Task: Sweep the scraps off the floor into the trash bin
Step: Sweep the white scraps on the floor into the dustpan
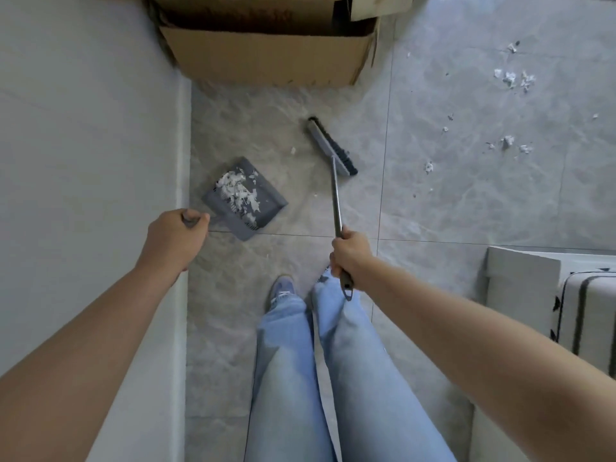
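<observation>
A: Head view. What do the hands hold, and of what make?

B: The left hand (176, 236) has its fingers curled round the grey handle of a dustpan (245, 200), a flat plastic scoop, roughly square, with a ribbed back edge. The right hand (350, 253) grips, fingers wrapped tight, the thin metal shaft of a broom (333, 151), just above its dark plastic end grip.

A: Orientation of the tools?

B: The broom's long axis runs from the right hand up and slightly left to the head, a narrow grey bar with black bristles lying diagonally on the floor (466, 201). The dustpan sits left of the broom head, apart from it, its open lip facing lower right.

A: Where are the scraps?

B: A heap of white torn scraps (238, 191) lies inside the dustpan. Loose scraps (510, 78) are scattered on the glossy grey marbled tiles at upper right, well apart from the broom.

A: Surroundings?

B: An open cardboard box (266, 58) stands ahead; a white wall (83, 128) bounds the left. Blue jeans (333, 361) and a shoe (282, 290) appear below.
</observation>
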{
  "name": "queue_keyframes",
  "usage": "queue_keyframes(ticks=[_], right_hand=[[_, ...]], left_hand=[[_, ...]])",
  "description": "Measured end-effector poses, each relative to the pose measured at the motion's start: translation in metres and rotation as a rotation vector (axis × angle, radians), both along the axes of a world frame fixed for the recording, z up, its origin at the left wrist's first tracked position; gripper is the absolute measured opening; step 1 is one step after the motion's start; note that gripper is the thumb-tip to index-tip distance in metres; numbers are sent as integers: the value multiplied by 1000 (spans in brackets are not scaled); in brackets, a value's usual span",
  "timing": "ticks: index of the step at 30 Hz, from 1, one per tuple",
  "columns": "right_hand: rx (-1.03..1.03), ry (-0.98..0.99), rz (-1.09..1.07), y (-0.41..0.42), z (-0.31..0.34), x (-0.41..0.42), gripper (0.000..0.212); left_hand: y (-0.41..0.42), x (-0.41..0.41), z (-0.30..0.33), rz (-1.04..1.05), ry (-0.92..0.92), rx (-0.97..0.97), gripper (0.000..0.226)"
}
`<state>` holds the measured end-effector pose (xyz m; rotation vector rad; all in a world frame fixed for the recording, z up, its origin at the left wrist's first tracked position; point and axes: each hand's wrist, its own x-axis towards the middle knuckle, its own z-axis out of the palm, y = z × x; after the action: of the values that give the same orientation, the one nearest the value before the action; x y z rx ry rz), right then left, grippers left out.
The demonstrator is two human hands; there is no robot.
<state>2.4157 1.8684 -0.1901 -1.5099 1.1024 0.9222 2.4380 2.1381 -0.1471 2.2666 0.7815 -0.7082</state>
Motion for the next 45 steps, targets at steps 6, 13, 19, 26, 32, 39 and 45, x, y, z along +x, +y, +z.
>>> queue_keyframes(ticks=[6,13,19,26,32,39,45], right_hand=[[90,-49,-148,17,35,-11,23],[41,-11,-89,36,8,28,29],[240,111,-172,59,33,-14,24],[242,70,-376,30,75,-45,24],[7,67,-374,35,29,-32,27],[245,105,-543,97,42,-42,28],[247,52,-596,101,64,-81,22]], left_hand=[[15,15,3,27,21,15,36],[24,22,1,48,21,10,34],[28,21,2,58,40,10,31],[27,20,6,49,29,-19,32],[36,20,1,11,27,-14,26],[67,18,15,-175,222,-130,36],[69,-6,14,-217,224,-109,34]])
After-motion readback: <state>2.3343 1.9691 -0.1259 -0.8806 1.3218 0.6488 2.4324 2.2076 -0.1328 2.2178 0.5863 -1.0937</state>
